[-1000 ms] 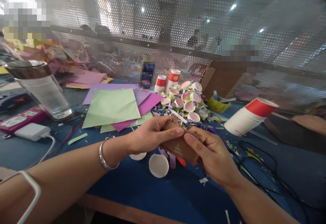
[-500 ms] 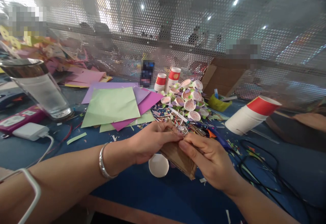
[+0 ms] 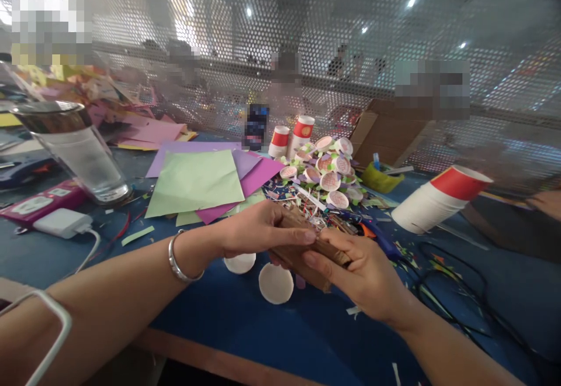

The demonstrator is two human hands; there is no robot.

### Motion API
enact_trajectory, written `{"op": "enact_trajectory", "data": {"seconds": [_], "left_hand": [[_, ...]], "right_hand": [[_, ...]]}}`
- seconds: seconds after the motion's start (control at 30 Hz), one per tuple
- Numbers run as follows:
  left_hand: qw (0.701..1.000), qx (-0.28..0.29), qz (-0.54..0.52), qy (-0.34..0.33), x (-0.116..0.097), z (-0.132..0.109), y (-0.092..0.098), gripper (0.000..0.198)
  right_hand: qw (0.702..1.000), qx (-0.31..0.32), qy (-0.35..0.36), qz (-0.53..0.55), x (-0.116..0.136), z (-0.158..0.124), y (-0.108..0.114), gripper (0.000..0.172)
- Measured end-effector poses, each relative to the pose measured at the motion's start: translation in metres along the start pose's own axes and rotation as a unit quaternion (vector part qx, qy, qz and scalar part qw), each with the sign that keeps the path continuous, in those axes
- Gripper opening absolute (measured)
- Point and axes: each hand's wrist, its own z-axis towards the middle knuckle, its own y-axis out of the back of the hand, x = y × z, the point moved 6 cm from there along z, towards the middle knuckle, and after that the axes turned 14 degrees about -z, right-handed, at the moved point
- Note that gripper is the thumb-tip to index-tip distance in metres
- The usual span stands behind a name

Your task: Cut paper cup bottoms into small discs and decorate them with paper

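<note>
A folded piece of brown cardboard (image 3: 302, 260) is held between both hands above the blue table. My left hand (image 3: 258, 231) grips its left part, thumb lying along the top. From the right, my right hand (image 3: 350, 263) pinches the other end between thumb and fingers. Below the cardboard, a cut white paper cup bottom (image 3: 276, 284) lies on the table, and another one (image 3: 240, 263) shows partly under my left hand. Beyond my hands is a pile of cut cup bottoms (image 3: 329, 181) with green and purple paper bits.
Green paper (image 3: 197, 181) lies over purple sheets left of the pile. A lidded glass of water (image 3: 83, 158) stands at left by a pink power strip (image 3: 44, 202). Stacked paper cups (image 3: 438, 199) tilt at right, near black cables (image 3: 442, 292). A cardboard box (image 3: 385, 134) stands behind.
The cardboard has been folded over further between my hands, and its upper flap now shows. A second cup bottom has come into sight under my left hand.
</note>
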Motion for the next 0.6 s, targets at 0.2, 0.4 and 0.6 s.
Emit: {"op": "enact_trajectory", "data": {"seconds": [0.2, 0.4, 0.6], "left_hand": [[0.994, -0.027, -0.066, -0.077, -0.003, 0.002, -0.015, 0.041], [0.981, -0.045, -0.185, -0.042, 0.009, 0.011, -0.02, 0.037], [0.99, -0.094, -0.037, -0.095, -0.006, 0.004, -0.007, 0.029]], "right_hand": [[0.999, -0.032, 0.037, -0.008, 0.012, -0.007, 0.015, 0.033], [0.99, -0.106, 0.075, -0.046, 0.016, -0.009, 0.021, 0.03], [0.993, -0.024, -0.024, 0.114, -0.001, 0.002, 0.006, 0.026]]}}
